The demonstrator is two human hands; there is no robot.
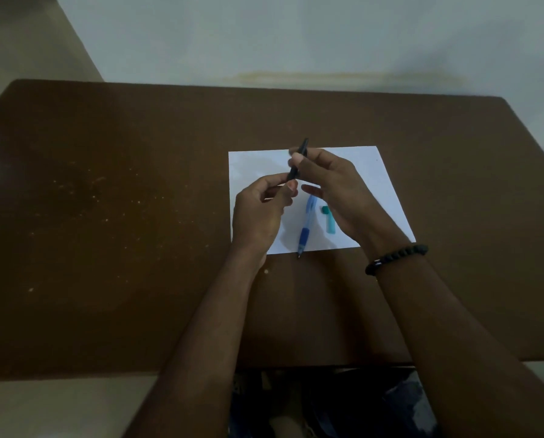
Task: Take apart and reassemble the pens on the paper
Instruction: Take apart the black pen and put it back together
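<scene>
A white sheet of paper (375,172) lies on the brown table (106,216). Above it I hold a black pen (298,159), tilted with its far end up. My right hand (337,191) pinches its upper part between thumb and forefinger. My left hand (261,213) pinches its lower end with curled fingers. On the paper below lies a blue pen (306,227) with a dark blue grip, its tip over the near paper edge. A teal pen (329,219) lies beside it, partly hidden under my right hand.
The table's far edge meets a pale wall (296,42). Light specks dot the table's left part (100,191). A black bead bracelet (395,257) sits on my right wrist. The table's near edge (75,374) runs below my forearms.
</scene>
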